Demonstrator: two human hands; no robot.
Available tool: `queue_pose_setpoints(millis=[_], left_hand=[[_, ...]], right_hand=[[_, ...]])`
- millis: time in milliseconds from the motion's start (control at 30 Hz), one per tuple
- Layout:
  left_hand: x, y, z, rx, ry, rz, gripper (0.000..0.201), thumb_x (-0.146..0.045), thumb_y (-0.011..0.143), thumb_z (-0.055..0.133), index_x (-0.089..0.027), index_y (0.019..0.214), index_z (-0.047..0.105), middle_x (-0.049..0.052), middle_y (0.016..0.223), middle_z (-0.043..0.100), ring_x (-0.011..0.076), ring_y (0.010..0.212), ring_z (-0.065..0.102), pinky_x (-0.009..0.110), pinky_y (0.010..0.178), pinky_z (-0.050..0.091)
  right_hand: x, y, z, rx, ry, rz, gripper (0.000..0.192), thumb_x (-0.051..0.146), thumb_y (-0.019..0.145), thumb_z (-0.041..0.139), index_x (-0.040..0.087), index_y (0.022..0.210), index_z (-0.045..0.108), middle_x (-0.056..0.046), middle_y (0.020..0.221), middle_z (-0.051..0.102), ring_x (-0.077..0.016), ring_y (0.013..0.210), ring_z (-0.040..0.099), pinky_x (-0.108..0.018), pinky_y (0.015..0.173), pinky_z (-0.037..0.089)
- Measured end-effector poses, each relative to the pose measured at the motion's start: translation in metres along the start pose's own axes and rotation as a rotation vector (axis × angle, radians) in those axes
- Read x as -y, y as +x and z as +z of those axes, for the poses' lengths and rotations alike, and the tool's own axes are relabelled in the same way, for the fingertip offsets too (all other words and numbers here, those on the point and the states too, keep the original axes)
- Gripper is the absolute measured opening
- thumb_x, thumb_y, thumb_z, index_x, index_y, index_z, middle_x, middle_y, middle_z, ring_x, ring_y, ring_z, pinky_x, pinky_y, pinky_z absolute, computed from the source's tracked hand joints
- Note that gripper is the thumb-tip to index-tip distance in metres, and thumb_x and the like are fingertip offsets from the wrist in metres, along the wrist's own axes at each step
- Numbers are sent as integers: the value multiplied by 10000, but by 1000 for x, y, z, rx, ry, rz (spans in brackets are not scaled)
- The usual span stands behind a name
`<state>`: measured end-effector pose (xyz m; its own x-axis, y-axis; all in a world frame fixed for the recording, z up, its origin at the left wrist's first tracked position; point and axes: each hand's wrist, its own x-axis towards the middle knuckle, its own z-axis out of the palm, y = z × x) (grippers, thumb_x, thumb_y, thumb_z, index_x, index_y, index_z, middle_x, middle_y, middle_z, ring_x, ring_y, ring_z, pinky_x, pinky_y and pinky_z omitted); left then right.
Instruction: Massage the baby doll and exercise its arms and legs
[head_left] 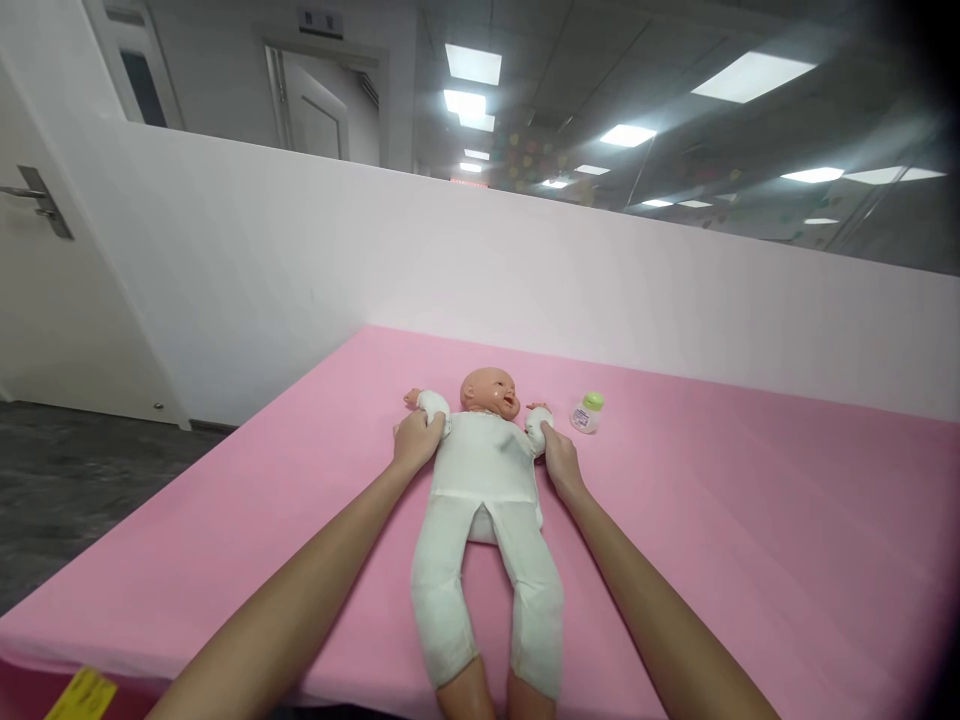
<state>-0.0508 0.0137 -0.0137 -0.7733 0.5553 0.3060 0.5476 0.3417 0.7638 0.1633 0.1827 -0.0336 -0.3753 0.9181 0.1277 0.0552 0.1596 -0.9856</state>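
A baby doll (486,460) with a white cloth body lies on its back, its head away from me and its face turned to the right. My left hand (417,440) is closed around the doll's arm on the left side. On the other side my right hand (561,460) grips the doll's other arm. Both of the doll's arms are bent upward, with the small hands beside its head. Parts of my fingers are hidden behind the doll's sleeves. The doll's bare lower legs run out of the bottom of the view.
The doll rests on a pink padded table (720,540). Right of its head stands a small clear bottle (585,413) with a green cap. A white partition (525,260) rises behind the table. A door (60,270) is at the far left, and a yellow label (81,695) hangs at the near-left edge.
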Motion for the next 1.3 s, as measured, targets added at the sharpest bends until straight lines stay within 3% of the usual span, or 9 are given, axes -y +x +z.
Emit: queue_pose_setpoints(millis=[200, 533, 933, 1300], left_hand=[[1, 0, 2, 12, 16, 8, 370, -364, 938, 491, -225, 595, 474, 58, 611, 579, 254, 645, 567, 333, 684, 333], [-3, -2, 4, 45, 0, 21, 398, -370, 952, 464, -223, 583, 484, 65, 611, 593, 258, 639, 576, 341, 686, 344], [-3, -2, 5, 51, 4, 5, 386, -393, 948, 469, -224, 601, 483, 61, 616, 584, 255, 651, 574, 347, 689, 322], [-7, -3, 2, 96, 40, -1, 408, -397, 969, 421, -210, 616, 507, 68, 668, 632, 250, 701, 600, 334, 699, 340]], right_hand=[[3, -3, -1, 1, -32, -22, 490, 666, 811, 603, 208, 639, 640, -13, 638, 648, -204, 647, 534, -315, 611, 394], [3, -3, -4, 30, -51, -23, 500, 643, 839, 569, 179, 761, 735, -33, 715, 701, -218, 700, 573, -313, 641, 413], [5, -4, -5, 40, -61, -18, 503, 652, 846, 551, 188, 739, 715, -37, 732, 695, -219, 714, 558, -317, 660, 412], [3, -2, -6, 67, -99, -16, 548, 659, 866, 502, 166, 832, 737, -57, 819, 729, -231, 770, 593, -316, 694, 431]])
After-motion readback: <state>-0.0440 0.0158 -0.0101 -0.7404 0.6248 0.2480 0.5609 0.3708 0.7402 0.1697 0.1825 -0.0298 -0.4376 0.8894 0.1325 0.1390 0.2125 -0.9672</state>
